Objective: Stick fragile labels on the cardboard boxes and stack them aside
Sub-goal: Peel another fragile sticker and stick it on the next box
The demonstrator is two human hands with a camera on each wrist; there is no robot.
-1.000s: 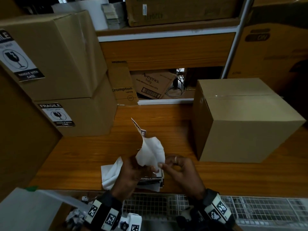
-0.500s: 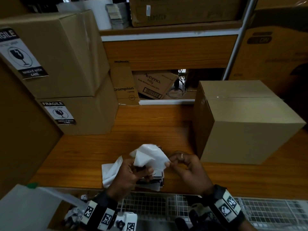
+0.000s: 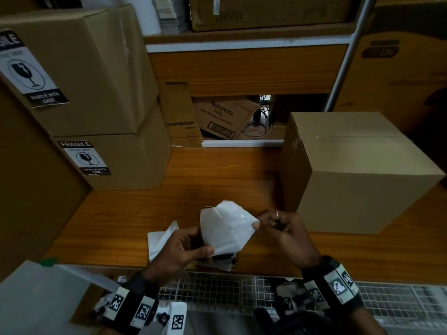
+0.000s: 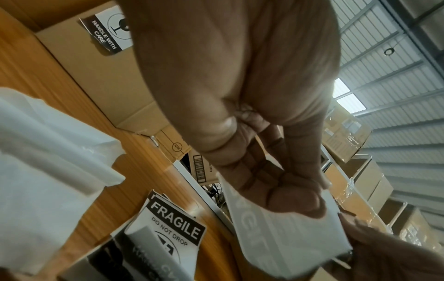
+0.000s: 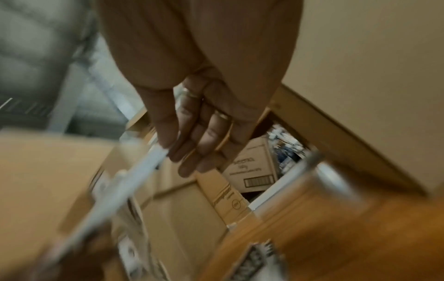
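Both hands hold one white fragile label (image 3: 225, 226) above the wooden table's front edge, its blank back facing up. My left hand (image 3: 186, 250) grips its near left side; in the left wrist view the thumb and fingers (image 4: 288, 199) pinch the label (image 4: 276, 237). My right hand (image 3: 273, 226) pinches the label's right corner. A pile of more labels (image 4: 173, 233) lies on the table under the hands. An unlabelled cardboard box (image 3: 358, 172) stands at the right. Two labelled boxes (image 3: 79, 68) are stacked at the left.
Crumpled white backing paper (image 3: 160, 240) lies left of the hands. Shelving with more cartons (image 3: 225, 117) runs behind the wooden table (image 3: 217, 180). A wire grid (image 3: 217, 293) and a white container (image 3: 36, 298) sit below the table's front edge.
The label stood upright with one strip curling up; now it lies flatter and lower, stretched between both hands. My right hand has moved right along its edge.
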